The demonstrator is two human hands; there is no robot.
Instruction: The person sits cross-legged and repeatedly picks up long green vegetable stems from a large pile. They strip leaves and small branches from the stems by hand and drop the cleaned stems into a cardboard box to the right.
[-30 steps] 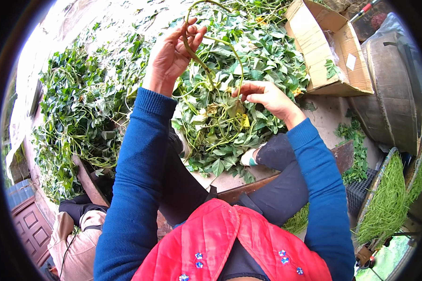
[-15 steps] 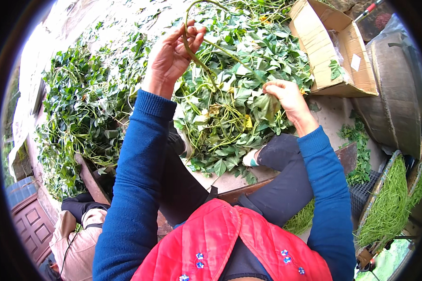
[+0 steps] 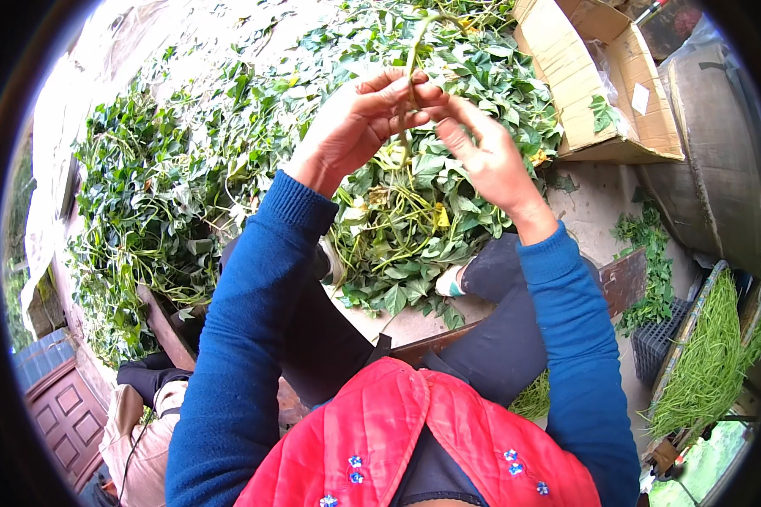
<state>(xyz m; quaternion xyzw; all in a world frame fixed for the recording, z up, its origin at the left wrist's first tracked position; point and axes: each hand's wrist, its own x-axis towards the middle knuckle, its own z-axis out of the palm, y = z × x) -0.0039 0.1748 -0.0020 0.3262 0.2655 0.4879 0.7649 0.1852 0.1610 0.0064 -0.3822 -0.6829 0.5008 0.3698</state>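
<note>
A leafy vine's green stem rises between my hands, curving over to the right at its top. My left hand is closed on the stem, pinching it between thumb and fingers. From the other side my right hand meets it, fingertips at the same part of the stem; the exact contact is partly covered by the fingers. Below my hands spreads a large heap of cut leafy vines, with green leaves, pale stems and some yellowed leaves.
An open cardboard box stands at the far right beside a big dark container. Nearer lie a black crate and baskets of trimmed green stems. Another person sits at my lower left. A wooden board is near my right knee.
My right hand has moved left and up to the stem, and the leaf it held is no longer seen in it. My left hand has shifted right and slightly down with the vine.
</note>
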